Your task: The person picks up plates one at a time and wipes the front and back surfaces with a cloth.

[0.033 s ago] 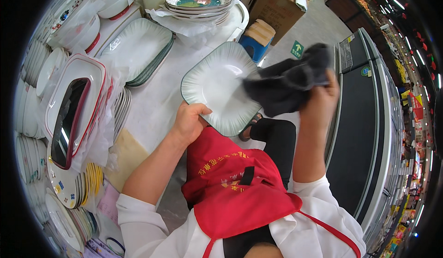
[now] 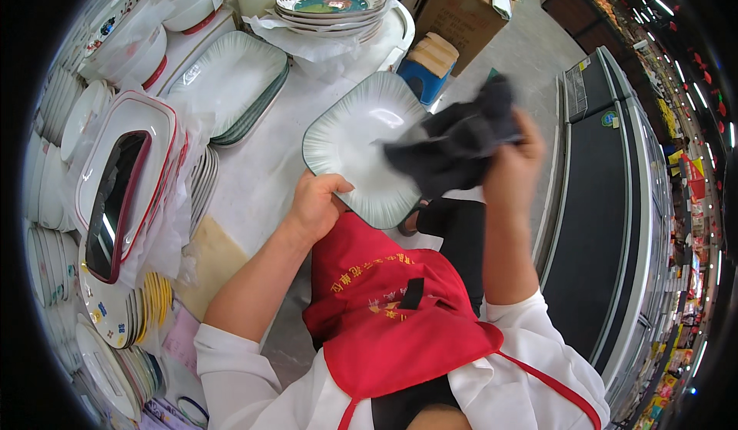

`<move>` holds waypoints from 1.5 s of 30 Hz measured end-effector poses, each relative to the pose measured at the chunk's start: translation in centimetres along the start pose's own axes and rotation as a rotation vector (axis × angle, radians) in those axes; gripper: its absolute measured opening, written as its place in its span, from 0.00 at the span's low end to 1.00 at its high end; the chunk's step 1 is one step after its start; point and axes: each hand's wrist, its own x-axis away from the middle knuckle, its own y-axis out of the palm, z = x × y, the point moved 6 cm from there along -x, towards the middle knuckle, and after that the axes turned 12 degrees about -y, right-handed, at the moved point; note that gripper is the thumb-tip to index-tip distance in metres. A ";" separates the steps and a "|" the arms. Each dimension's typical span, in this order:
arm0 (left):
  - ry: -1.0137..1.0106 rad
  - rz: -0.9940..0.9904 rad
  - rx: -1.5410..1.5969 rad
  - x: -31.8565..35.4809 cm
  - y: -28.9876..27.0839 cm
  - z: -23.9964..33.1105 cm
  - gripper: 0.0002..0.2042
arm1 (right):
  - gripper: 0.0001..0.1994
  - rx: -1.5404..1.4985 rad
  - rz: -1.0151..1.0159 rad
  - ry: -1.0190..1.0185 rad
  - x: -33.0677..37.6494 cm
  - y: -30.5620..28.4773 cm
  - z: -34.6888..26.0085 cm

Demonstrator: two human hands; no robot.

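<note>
Nearest the camera, at six o'clock, a red apron (image 2: 400, 315) hangs over a white shirt with its sleeves pushed up, and both bare forearms rise from it. The left hand (image 2: 314, 203), just left of centre, is closed on the lower edge of a rectangular white plate (image 2: 350, 134) with a dark green rim, thumb lying on the face and the fingers hidden underneath; the plate is held tilted in the air above the apron, its long side running toward twelve o'clock. The right hand (image 2: 513, 170), at about two o'clock from centre, is bunched tight around a dark grey cloth (image 2: 453, 146), and the cloth's loose end is pressed against the right half of the plate's face. Out at nine o'clock a white table (image 2: 261, 169) carries a pile of rectangular dishes with red rims (image 2: 127, 180), partly wrapped in clear plastic, with small yellow-edged plates (image 2: 154, 303) stacked on edge at eight o'clock. Further off, at eleven o'clock, lies a stack of plates like the held one (image 2: 231, 80), and beyond it white bowls (image 2: 184, 0). At twelve o'clock sits a stack of round patterned plates (image 2: 332, 3) on crumpled paper, with a cardboard box (image 2: 461, 15) on the floor at one o'clock. A long dark chest freezer (image 2: 607, 199) runs along three o'clock
</note>
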 end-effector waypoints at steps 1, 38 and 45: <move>0.012 -0.006 -0.034 -0.3 -0.5 -0.3 0.24 | 0.16 0.577 -0.259 -0.404 1.1 3.5 0.9; 0.100 -0.022 0.003 0.0 0.6 0.0 0.29 | 0.07 -0.454 0.269 0.394 4.4 -7.4 5.0; 0.032 -0.018 0.009 0.0 0.5 -0.3 0.28 | 0.05 -0.737 0.357 0.231 2.4 -0.8 0.1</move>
